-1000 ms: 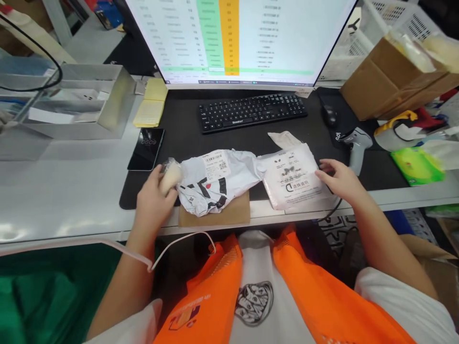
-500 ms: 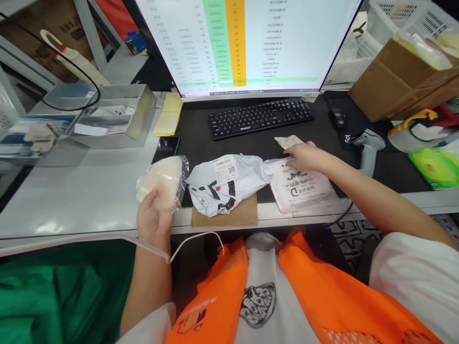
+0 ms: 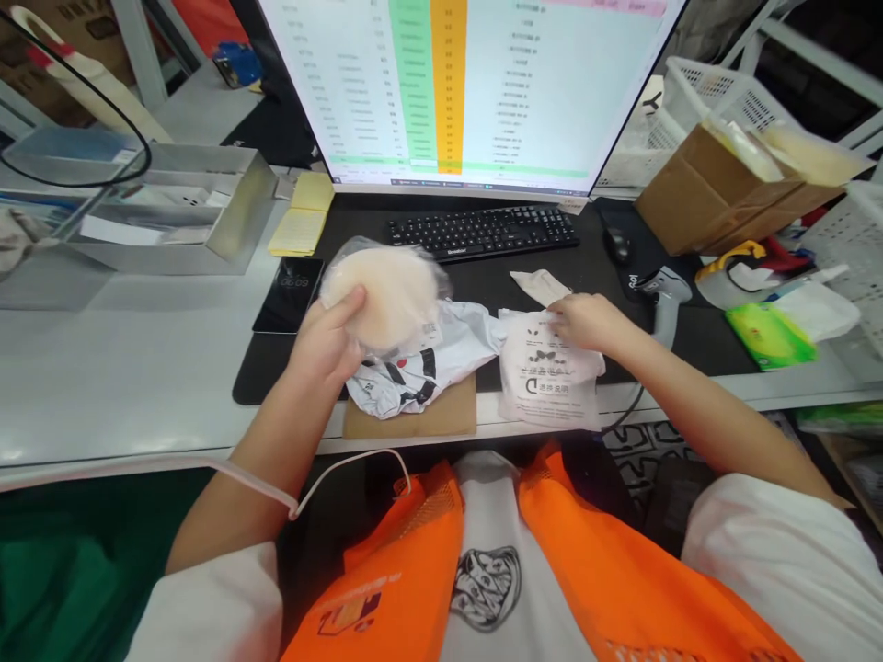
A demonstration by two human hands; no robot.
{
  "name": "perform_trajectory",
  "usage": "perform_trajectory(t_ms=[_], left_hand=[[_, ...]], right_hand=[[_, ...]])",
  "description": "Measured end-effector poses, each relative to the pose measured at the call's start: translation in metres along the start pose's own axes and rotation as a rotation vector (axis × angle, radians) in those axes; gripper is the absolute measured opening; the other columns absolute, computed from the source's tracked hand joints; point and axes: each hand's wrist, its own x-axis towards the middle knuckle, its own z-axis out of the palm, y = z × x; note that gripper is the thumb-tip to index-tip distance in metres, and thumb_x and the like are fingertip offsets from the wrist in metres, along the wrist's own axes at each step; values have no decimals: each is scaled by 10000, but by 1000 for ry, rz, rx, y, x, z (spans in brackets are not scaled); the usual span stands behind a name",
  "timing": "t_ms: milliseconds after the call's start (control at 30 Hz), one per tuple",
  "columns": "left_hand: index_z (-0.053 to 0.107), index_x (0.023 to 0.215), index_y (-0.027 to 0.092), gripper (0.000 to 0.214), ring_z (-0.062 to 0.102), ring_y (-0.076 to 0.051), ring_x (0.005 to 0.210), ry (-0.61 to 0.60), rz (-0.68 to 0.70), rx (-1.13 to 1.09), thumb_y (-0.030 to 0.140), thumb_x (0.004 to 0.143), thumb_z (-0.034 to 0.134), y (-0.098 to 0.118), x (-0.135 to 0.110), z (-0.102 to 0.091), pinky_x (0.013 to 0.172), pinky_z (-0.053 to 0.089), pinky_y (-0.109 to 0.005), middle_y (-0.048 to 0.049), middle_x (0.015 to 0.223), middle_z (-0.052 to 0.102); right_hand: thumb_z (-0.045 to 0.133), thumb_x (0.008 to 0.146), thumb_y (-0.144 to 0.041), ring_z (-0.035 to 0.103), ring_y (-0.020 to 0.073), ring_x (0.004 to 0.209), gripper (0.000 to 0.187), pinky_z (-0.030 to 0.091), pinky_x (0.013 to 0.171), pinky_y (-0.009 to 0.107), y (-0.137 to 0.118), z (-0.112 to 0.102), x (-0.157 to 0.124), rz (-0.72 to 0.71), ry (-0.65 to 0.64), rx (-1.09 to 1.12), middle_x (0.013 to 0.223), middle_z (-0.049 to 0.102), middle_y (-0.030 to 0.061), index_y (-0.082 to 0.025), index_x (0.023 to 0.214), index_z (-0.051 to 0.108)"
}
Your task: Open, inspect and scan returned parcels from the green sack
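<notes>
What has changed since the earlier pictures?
The left hand carried the wrapped pale pad rightward, from beside the white parcel to over it. The right hand moved from the right edge of the printed bag to its top. The keyboard and phone stayed put.

You have bright light across the tabletop (image 3: 152, 368), with pale glare toward the left of its front edge and shadow beneath. Your screen (image 3: 524, 101) glows at the far edge, its rows blurred; the wrapped cream pad (image 3: 393, 290) looks soft, and wide-angle distortion stretches your sleeves (image 3: 779, 552).
</notes>
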Motion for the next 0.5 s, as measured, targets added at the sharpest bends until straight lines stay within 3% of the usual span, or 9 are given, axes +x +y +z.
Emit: perform_trajectory(t_ms=[67, 267, 500], left_hand=[[764, 1005, 136, 222, 782, -232, 949, -56, -13, 53, 131, 791, 823, -7, 5, 16, 932, 647, -319, -84, 1014, 812], [756, 989, 125, 282, 759, -308, 1075, -122, -24, 146, 201, 746, 876, -19, 14, 43, 988, 629, -397, -116, 1035, 803], [753, 982, 132, 228, 742, -295, 1129, -166, -36, 147, 175, 775, 836, -29, 20, 59, 1034, 603, -408, -114, 1099, 797]], right_hand=[[592, 950, -282, 661, 312, 1099, 303, 396, 831, 387, -5, 15, -5, 30, 17, -20, 1183, 749, 140, -156, 1178, 746], [505, 1004, -225, 651, 291, 1031, 293, 288, 836, 401, -13, 53, -26, 63, 277, 5, 1063, 766, 149, -129, 1141, 746], [457, 1054, -216, 590, 291, 1128, 324, 258, 882, 425, -14, 81, -38, -11, 543, -32, 1290, 704, 160, -151, 1247, 708]])
